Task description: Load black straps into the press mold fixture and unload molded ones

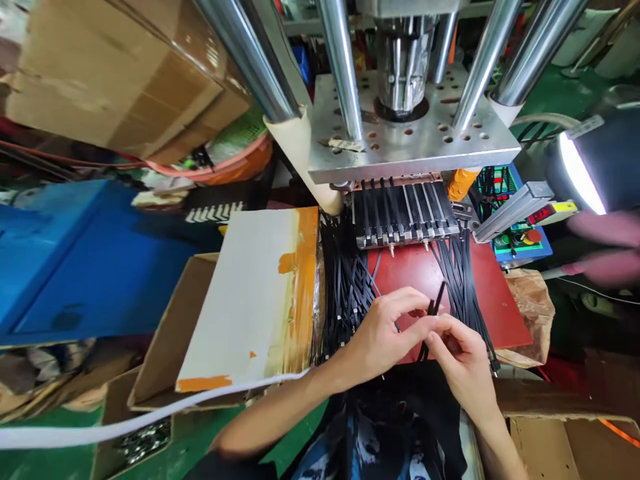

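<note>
Close to my body, above the front of the red board, my two hands meet at the fingertips. My left hand pinches thin black cables whose short ends stick up between the fingers. From the other side my right hand has its fingers curled and closed on the same cables, whose lower ends hang beneath. Beyond the hands sits a black mould block with several cables and metal tips laid in its slots. Loose black cables lie in a left bundle and a right bundle.
A steel press plate on thick columns overhangs the mould. To the left, a white board with orange tape rests by a cardboard box. A lamp and a button box stand right. A white hose crosses lower left.
</note>
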Demonstrator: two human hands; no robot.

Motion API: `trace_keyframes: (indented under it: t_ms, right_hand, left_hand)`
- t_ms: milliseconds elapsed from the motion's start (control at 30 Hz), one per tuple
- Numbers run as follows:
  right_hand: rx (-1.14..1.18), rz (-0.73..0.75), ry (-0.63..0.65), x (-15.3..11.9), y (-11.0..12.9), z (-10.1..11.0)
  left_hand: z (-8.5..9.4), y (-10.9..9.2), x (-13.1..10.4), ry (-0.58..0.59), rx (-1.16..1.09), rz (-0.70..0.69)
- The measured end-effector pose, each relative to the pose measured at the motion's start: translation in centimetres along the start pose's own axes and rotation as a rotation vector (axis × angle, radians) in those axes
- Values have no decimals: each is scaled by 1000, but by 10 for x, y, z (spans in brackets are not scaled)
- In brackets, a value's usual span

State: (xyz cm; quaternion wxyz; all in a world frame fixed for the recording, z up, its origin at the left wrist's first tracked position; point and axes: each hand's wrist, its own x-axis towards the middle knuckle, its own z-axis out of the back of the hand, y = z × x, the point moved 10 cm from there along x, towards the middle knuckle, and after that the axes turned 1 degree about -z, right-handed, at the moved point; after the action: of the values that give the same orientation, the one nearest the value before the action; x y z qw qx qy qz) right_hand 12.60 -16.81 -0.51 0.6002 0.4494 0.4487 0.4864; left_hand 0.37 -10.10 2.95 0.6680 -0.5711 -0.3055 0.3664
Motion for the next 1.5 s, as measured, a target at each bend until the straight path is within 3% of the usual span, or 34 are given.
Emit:
trace_keyframes:
  t_ms: [100,300,533,700,767,833,933,1033,1133,1200,1300,1400,1500]
  right_hand:
    - [-87,104,-46,-2,6,4]
    - [-163,201,-2,-3,12,0]
    - [-161,116,50,5,8,-7]
    - [-168,142,59,10,13,-16]
    - [-161,134,54,12,13,-19]
    - [-155,120,65,14,13,-22]
    - [-145,106,107,18,15,-24]
    - [-145,112,145,23,16,-26]
    - [-146,75,135,24,4,-28]
    - [-152,13,167,18,-12,-35]
    - [-195,-37,385,5,-27,-51]
    - [-281,45,589,14,-7,-44]
    - [-376,140,514,75,31,-8]
  left_hand:
    - [5,-10,14,1,-47,-68]
    - [14,-3,18,18,-219,32]
    - [13,14,21,17,-531,198]
    - [35,6,25,-141,-313,115]
    - [40,5,27,-154,-289,105]
    - [35,10,32,-71,-398,161]
    - [19,18,36,143,-558,273]
    - [18,17,40,213,-571,284]
    - [23,13,44,183,-522,246]
    - [36,8,51,87,-441,168]
    - [67,-1,71,-131,-227,-7]
    - [85,-5,102,-225,102,-134]
    - [97,0,135,-299,431,-178]
